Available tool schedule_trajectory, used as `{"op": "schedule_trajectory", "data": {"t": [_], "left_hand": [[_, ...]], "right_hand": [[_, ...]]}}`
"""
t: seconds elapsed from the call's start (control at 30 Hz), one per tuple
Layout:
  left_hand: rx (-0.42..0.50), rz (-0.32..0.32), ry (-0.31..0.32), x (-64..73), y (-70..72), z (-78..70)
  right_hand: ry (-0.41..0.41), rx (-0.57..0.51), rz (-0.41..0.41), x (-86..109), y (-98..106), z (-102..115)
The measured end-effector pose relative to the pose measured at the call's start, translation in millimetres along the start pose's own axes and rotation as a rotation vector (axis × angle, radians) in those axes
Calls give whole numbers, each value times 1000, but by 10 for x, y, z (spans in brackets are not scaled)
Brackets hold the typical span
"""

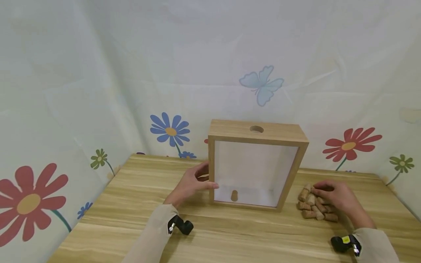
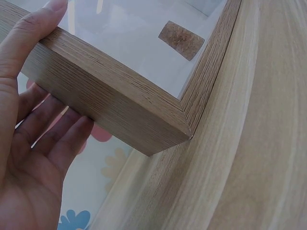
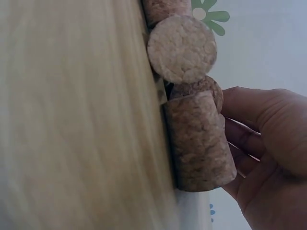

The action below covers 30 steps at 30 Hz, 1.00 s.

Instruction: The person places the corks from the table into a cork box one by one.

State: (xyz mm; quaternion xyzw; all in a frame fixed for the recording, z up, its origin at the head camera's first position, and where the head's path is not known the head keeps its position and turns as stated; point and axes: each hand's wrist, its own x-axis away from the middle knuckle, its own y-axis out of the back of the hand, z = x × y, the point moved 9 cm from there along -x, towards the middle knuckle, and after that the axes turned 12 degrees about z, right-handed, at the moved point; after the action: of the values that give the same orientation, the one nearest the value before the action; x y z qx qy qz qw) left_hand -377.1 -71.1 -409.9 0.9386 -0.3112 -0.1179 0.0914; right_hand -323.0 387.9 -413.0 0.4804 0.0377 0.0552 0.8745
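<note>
Gripping the wooden box (image 1: 227, 128) at its left side, the left hand (image 1: 190, 184) has its thumb over the front edge and its fingers round behind. Over to the right hand (image 1: 340, 195), whose thumb and fingers reach in low at the far edge of a pile of corks (image 1: 317, 207); corks hide the tips in the right wrist view, so whether it pinches one, I cannot tell.

Biggest of all is the pale cloth (image 1: 204, 47) behind everything, printed with red, blue and green flowers and a light blue butterfly (image 1: 262, 86). Below it spreads the table (image 1: 243, 237), its streaky wood grain running crosswise. Two pale sleeves (image 1: 148, 233) come in from the near edge, each with a small black camera (image 1: 180, 225) at the wrist.

Now the box: it stands upright on the table between the two hands, see-through front facing us, whitish inside, with a round hole (image 1: 256, 129) in its top. Just right of it lies that pile, corks heaped against one another at various angles, near the box but apart from it.

And down to the smallest sight, one lone cork (image 1: 234, 195) inside the box (a tidy little fellow, standing on end), low down and left of the middle, just behind the front.
</note>
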Motion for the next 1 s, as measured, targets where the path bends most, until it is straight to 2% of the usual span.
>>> {"op": "schedule_trajectory", "data": {"t": [0.3, 0.53, 0.77, 1.0], "left_hand": [[0, -6, 14, 6, 19, -7], [-8, -4, 20, -12, 31, -9], [-7, 4, -11, -27, 13, -31], [18, 6, -21, -30, -14, -1]], "right_hand": [[-21, 5, -17, 13, 83, -34], [-45, -63, -56, 73, 247, -23], [-14, -77, -120, 133, 373, 64], [-22, -165, -192, 232, 531, 195]]}}
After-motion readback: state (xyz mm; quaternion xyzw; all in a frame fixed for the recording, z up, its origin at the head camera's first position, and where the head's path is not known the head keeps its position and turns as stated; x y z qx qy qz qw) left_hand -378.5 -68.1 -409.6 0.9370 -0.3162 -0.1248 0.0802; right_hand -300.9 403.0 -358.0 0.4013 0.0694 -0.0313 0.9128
